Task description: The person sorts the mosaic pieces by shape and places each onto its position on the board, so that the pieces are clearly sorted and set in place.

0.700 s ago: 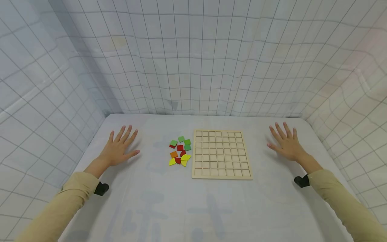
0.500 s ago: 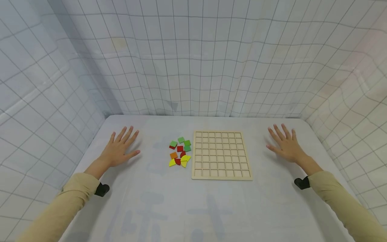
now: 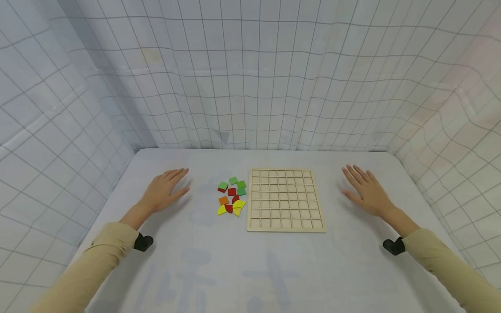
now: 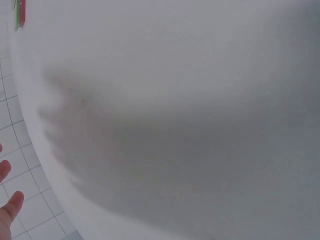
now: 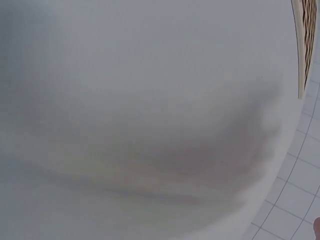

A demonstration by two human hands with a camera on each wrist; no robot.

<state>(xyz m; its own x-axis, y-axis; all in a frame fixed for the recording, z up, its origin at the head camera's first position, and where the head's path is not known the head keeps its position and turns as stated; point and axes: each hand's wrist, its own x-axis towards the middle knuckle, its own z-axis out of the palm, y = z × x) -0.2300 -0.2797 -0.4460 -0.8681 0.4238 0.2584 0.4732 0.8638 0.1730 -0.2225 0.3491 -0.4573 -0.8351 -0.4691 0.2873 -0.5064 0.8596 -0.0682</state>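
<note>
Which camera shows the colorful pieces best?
The head view: the colorful pieces lie in plain sight beside the wooden board. The left wrist view catches only a little green and red at top left; the right wrist view shows none.

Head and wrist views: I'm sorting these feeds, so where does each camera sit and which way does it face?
Head: on the head, facing forward and down at the table, board and tiles; left hand, right hand and sleeves show.
Left wrist: on that wrist, facing mostly the table; fingers at left edge.
Right wrist: likewise; a fingertip at lower right.
Shared: head and right wrist both show the board.
</note>
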